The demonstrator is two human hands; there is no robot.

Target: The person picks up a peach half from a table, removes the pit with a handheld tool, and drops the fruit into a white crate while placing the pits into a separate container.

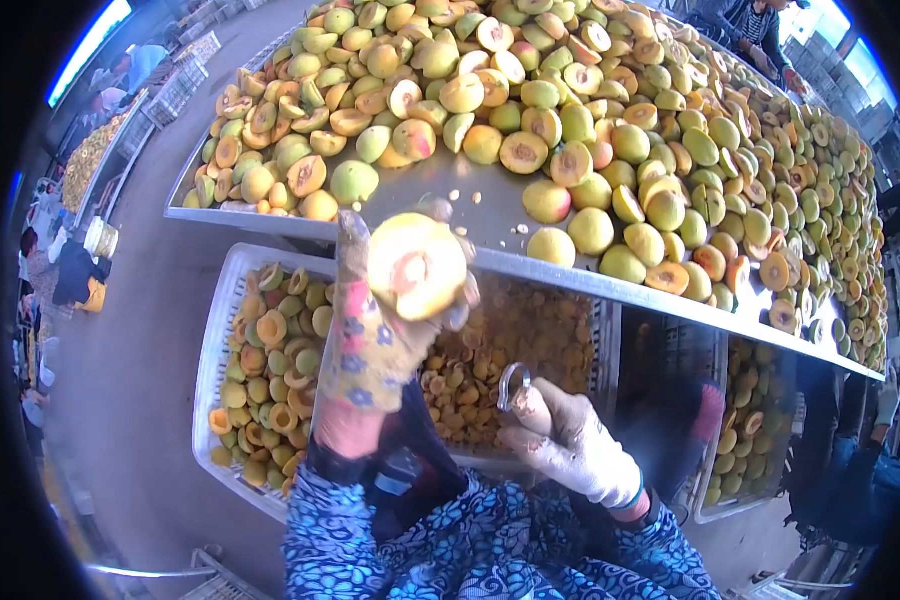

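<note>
My left hand (370,345), in a stained flower-patterned glove, is raised palm up with its fingers around a halved peach (420,265). The cut face points at me and its middle is brownish; glare washes out part of it. In a white glove, my right hand (575,445) grips a pitting knife (518,395) with a curved metal loop on a thick, light handle. The loop stands apart from the fruit, lower and to the right. Beyond both hands is a metal table (420,195) heaped with whole and halved peaches (630,140).
Below the table edge stand a white crate (213,365) of peach halves, a crate of small brownish pieces (460,390), and another fruit crate (710,490) to the right. A person (755,35) works across the table. More people and stacked crates (178,90) appear at left.
</note>
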